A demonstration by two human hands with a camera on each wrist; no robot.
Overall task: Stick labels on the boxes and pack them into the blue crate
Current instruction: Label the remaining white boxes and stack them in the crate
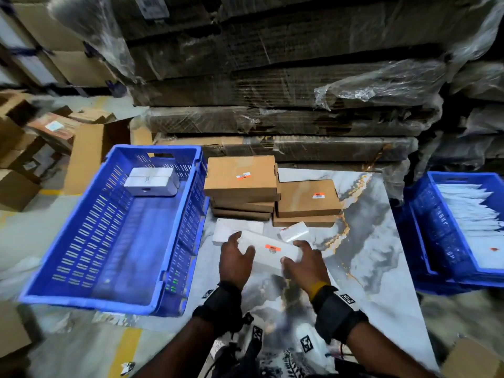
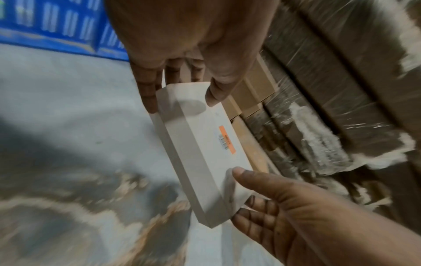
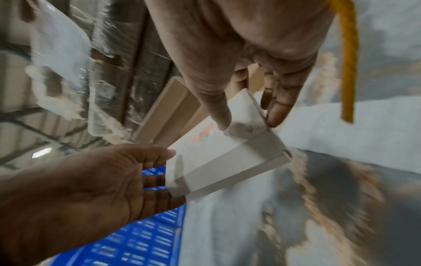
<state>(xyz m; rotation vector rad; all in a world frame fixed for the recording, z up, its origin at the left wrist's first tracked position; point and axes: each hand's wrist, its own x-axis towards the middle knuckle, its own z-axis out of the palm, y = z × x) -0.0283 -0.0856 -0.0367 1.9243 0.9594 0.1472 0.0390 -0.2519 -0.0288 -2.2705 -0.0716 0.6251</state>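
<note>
A long white box [image 1: 268,255] with an orange label [image 1: 272,247] on top is held just above the marble table [image 1: 362,241]. My left hand [image 1: 242,244] grips its left end, thumb on top. My right hand [image 1: 291,252] pinches its right end. In the left wrist view the box [image 2: 205,144] and its label [image 2: 226,139] show clearly. The blue crate [image 1: 81,214] stands to the left and holds one white box [image 1: 151,181] at its far end. Two more white boxes [image 1: 237,230] [image 1: 294,231] lie behind my hands.
Labelled brown boxes [image 1: 241,184] [image 1: 308,199] are stacked at the table's far side. A second blue crate [image 1: 425,227] with white envelopes stands on the right. Wrapped flat cartons [image 1: 286,91] rise behind the table, and loose cartons [image 1: 27,148] lie at far left.
</note>
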